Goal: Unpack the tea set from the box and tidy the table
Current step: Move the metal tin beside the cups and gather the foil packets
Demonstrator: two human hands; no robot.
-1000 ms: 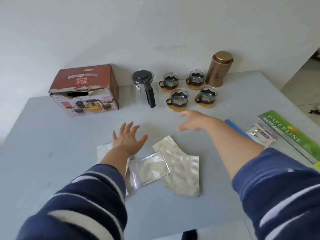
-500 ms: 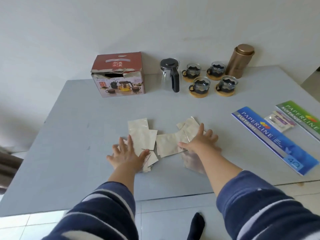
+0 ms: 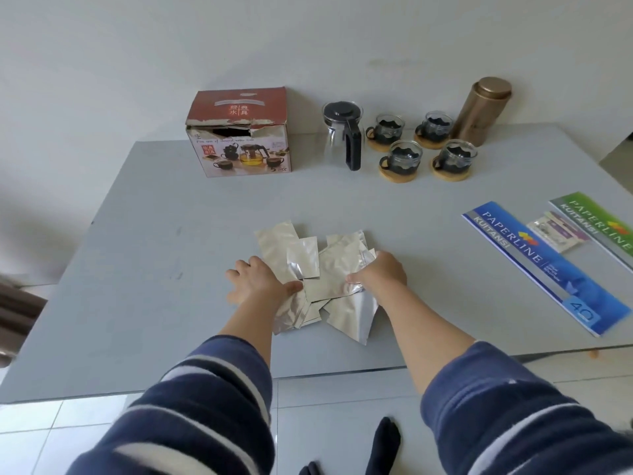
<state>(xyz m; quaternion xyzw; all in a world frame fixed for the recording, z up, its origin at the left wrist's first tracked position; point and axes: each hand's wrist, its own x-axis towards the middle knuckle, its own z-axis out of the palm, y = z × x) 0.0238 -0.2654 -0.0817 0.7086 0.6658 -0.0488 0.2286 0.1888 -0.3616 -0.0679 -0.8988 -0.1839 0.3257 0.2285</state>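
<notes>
Mid-table – both hands pinching foil packets (image 3: 315, 269); left (image 3: 255, 281), right (image 3: 380, 274) – fingertips hidden underneath.

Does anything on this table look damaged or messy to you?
Yes. The tea set box is torn raggedly along its top front edge, leaving a dark hole. The silver foil pouches lie in a loose, overlapping heap between both hands. The cups and glass teapot stand neatly.

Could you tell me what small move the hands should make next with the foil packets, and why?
Probably press both hands inward to square the foil packets into one stack: left hand and right hand flank the pile, yet packets splay out unevenly.
</notes>
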